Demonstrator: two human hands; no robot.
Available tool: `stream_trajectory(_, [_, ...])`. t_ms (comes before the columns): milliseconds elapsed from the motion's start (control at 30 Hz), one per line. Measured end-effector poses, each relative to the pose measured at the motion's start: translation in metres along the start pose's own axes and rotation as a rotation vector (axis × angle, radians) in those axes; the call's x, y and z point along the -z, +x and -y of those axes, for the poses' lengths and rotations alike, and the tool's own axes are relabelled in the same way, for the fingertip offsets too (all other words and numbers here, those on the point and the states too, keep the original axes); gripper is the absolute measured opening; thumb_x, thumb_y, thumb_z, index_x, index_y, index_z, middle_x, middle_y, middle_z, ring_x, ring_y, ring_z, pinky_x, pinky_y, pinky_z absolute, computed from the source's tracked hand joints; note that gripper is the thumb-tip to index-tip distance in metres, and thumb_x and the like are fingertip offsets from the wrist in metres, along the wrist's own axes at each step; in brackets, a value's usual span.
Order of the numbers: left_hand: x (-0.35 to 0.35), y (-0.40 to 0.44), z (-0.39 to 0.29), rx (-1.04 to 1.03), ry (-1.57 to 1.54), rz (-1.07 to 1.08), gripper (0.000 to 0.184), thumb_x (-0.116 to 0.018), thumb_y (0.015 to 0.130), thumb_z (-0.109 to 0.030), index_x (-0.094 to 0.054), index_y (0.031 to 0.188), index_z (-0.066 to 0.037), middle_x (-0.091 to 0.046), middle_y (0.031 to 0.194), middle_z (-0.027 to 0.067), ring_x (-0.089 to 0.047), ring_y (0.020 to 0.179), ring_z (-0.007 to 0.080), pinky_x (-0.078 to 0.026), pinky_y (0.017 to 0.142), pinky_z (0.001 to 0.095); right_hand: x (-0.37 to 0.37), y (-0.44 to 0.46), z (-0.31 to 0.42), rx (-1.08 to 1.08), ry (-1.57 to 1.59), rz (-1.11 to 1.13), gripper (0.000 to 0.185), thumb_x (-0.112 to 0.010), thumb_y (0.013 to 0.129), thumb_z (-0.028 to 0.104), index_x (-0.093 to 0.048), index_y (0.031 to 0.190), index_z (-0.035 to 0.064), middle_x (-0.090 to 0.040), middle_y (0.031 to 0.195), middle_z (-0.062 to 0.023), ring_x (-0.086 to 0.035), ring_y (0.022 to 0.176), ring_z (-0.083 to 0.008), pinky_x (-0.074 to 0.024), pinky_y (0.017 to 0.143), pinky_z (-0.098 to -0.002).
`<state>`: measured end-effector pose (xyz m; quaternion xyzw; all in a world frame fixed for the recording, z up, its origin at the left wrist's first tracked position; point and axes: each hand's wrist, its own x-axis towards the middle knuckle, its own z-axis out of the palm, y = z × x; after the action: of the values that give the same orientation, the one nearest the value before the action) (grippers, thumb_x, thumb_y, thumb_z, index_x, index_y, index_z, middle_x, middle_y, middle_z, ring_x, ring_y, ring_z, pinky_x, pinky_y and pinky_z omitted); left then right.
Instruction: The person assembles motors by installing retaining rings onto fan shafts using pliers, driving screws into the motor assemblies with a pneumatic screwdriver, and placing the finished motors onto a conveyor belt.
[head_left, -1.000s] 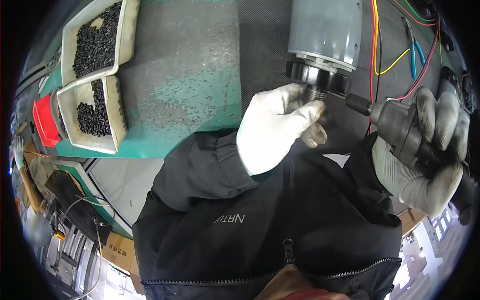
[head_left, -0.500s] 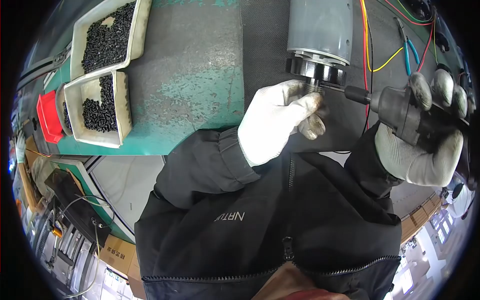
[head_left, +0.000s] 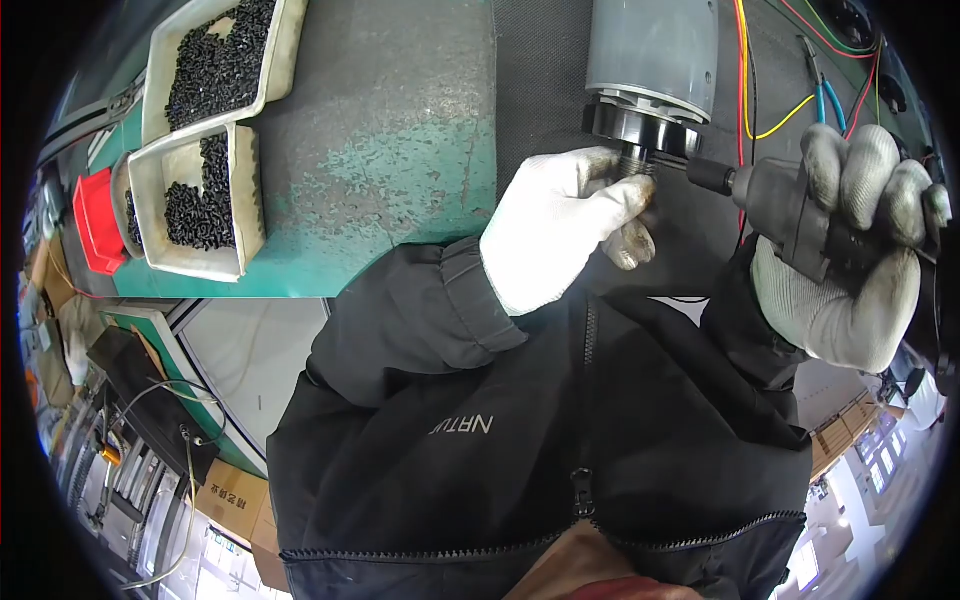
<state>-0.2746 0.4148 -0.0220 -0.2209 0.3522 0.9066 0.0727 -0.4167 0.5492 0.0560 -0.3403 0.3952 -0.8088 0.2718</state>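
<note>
A grey cylindrical motor [head_left: 652,50] lies at the upper middle, a black round collar [head_left: 645,128] on its near end. From the collar a threaded shaft [head_left: 636,162] points toward me. My left hand [head_left: 560,220], in a white glove with dirty fingertips, is closed around that shaft. In my gloved right hand [head_left: 850,240] is a black power screwdriver [head_left: 775,200], held level. Its thin bit points left to the shaft beside the collar; I cannot make out exactly where the tip touches.
Two pale bins [head_left: 243,205] of small black parts stand at the left, with a red bin [head_left: 97,225] beside them. Red, yellow and black wires [head_left: 742,60] run right of the motor. Blue-handled pliers [head_left: 820,85] lie at the upper right.
The whole view has shifted slightly. My right hand's fingers have shifted on the screwdriver, which sits a little closer to the shaft. My left hand keeps its hold.
</note>
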Motion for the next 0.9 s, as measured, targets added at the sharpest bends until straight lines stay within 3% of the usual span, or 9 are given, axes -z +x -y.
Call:
stream_trajectory(167, [0.002,0.002,0.003,-0.006,-0.012,0.021,0.033,-0.058,0.095,-0.017,-0.054,0.116,0.009,-0.063,0.091,0.0121,-0.063,0.069,0.0130,-0.050,0.060,0.0232,0.000,0.002,-0.001,0.091,-0.049,-0.110,0.029,-0.063,0.083,0.010,-0.051,0.109,0.0158,-0.045,0.093,0.0028,-0.036,0.083,-0.0176,-0.0354,0.073,-0.0366])
stream_trajectory(333, [0.000,0.001,0.001,0.037,-0.020,0.015,0.032,-0.055,0.096,-0.016,-0.054,0.117,0.008,-0.064,0.092,0.0120,-0.062,0.070,0.0135,-0.049,0.060,0.0241,-0.003,-0.003,0.010,-0.041,0.107,-0.017,0.036,-0.062,0.083,0.013,-0.048,0.117,0.0119,-0.048,0.118,-0.0089,-0.039,0.105,-0.0266,-0.0410,0.083,-0.0447])
stream_trajectory(500, [-0.005,0.003,0.000,0.039,-0.086,0.027,0.033,-0.054,0.097,-0.016,-0.054,0.118,0.008,-0.064,0.093,0.0122,-0.061,0.068,0.0135,-0.048,0.060,0.0250,0.008,-0.004,0.014,0.234,0.041,-0.224,0.039,-0.059,0.082,0.017,-0.052,0.117,0.0011,-0.051,0.120,-0.0172,-0.040,0.112,-0.0320,-0.0428,0.080,-0.0479])
stream_trajectory(900, [-0.013,0.006,0.012,0.096,-0.067,-0.018,0.031,-0.057,0.096,-0.019,-0.054,0.114,0.006,-0.064,0.092,0.0119,-0.063,0.070,0.0146,-0.050,0.059,0.0250,0.005,0.008,0.028,0.383,-0.252,-0.330,0.022,-0.059,0.087,0.015,-0.057,0.105,0.0028,-0.059,0.092,-0.0090,-0.055,0.087,-0.0208,-0.0482,0.071,-0.0348])
